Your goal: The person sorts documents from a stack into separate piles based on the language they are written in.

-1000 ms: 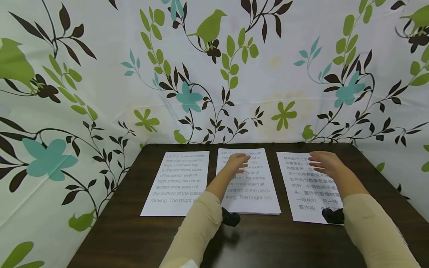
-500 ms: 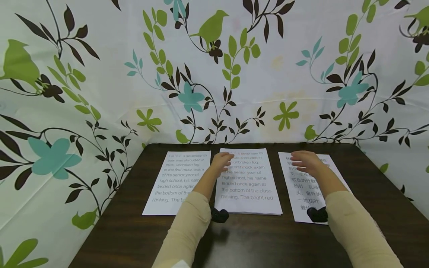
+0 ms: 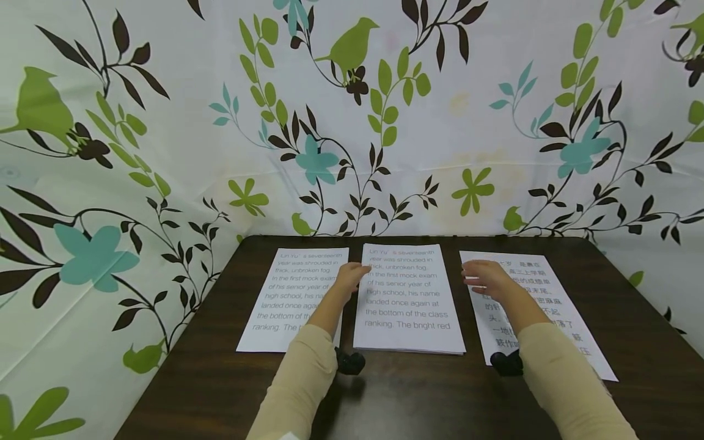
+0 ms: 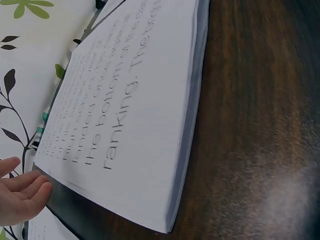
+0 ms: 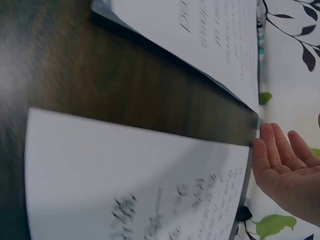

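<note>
A stack of printed English sheets (image 3: 407,299) lies mid-table, its layered edge showing in the left wrist view. My left hand (image 3: 350,278) hovers at the stack's left side, fingers extended and holding nothing. Over the left part of a sheet of Chinese text (image 3: 550,305) is my right hand (image 3: 488,280), fingers relaxed and slightly bent, palm facing the stack. In the right wrist view the right hand (image 5: 287,162) appears beyond the sheet's far edge with nothing in it. A single English sheet (image 3: 297,287) lies left of the stack, partly hidden by the left forearm.
The dark wooden table (image 3: 418,391) backs onto a patterned curtain (image 3: 440,122) with birds and leaves. Strips of bare wood separate the stack from the papers on either side. A black wrist piece (image 3: 349,362) sits under the left cuff, another (image 3: 506,364) under the right.
Both hands have moved left and slightly nearer. The left hand has gone from over the stack to its left side; the right has shifted toward the Chinese sheet's left edge.
</note>
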`<action>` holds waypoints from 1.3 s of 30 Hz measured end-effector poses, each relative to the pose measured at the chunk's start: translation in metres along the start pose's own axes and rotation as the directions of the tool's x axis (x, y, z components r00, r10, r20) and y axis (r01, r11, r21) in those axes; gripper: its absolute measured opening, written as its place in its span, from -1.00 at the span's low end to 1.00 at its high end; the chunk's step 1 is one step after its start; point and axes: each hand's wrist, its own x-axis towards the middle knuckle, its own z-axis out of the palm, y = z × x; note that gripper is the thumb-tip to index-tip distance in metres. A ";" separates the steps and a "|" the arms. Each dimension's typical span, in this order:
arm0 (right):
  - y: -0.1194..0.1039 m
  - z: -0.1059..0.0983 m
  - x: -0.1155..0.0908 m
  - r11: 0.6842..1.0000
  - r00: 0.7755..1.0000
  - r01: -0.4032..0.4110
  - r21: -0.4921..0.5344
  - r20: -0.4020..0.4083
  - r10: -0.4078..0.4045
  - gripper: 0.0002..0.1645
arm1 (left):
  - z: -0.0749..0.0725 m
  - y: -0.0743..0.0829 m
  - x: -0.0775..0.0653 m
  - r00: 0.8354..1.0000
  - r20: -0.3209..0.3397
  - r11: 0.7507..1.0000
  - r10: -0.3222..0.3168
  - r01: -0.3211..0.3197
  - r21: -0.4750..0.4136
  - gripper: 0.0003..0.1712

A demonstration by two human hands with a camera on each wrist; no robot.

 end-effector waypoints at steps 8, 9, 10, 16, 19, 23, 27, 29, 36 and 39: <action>0.012 0.019 0.002 1.000 0.999 -0.012 -0.004 0.030 0.012 -0.33 | -0.001 -0.008 -0.003 0.999 -0.017 0.999 -0.034 0.035 0.027 -0.45; 0.013 0.021 0.002 1.000 0.999 -0.014 -0.003 0.032 0.014 -0.34 | -0.001 -0.008 -0.003 0.999 -0.016 0.999 -0.038 0.039 0.025 -0.45; 0.014 0.022 0.002 1.000 0.999 -0.016 0.000 0.033 0.016 -0.35 | -0.001 -0.009 -0.004 0.999 -0.015 0.999 -0.039 0.040 0.025 -0.45; 0.019 0.028 0.003 0.999 0.999 -0.041 0.008 0.012 0.041 -0.39 | 0.000 -0.010 -0.006 1.000 0.003 1.000 -0.030 0.030 0.000 -0.48; 0.021 0.030 0.006 0.998 0.998 -0.055 0.016 -0.005 0.055 -0.42 | 0.000 -0.012 -0.006 1.000 0.005 1.000 -0.028 0.028 -0.010 -0.49; 0.021 0.032 0.006 0.998 0.999 -0.051 0.022 -0.010 0.052 -0.42 | 0.000 -0.014 -0.007 1.000 -0.007 0.999 -0.029 0.028 -0.019 -0.51; 0.019 0.035 0.005 0.999 0.999 -0.042 0.028 -0.024 0.043 -0.43 | 0.001 -0.015 -0.006 0.999 -0.032 0.999 -0.014 0.013 -0.031 -0.54; 0.017 0.036 0.004 0.999 0.998 -0.039 0.035 -0.052 0.041 -0.45 | 0.002 -0.014 -0.006 0.999 -0.049 0.999 -0.001 -0.001 -0.036 -0.56; 0.014 0.040 0.003 0.994 0.996 -0.010 0.111 -0.084 0.019 -0.44 | 0.003 -0.011 -0.007 0.992 -0.118 0.996 0.033 -0.043 -0.079 -0.58; 0.014 0.042 0.004 0.984 0.996 -0.011 0.177 -0.088 0.027 -0.43 | 0.002 -0.010 -0.008 0.991 -0.134 0.991 0.029 -0.046 -0.128 -0.56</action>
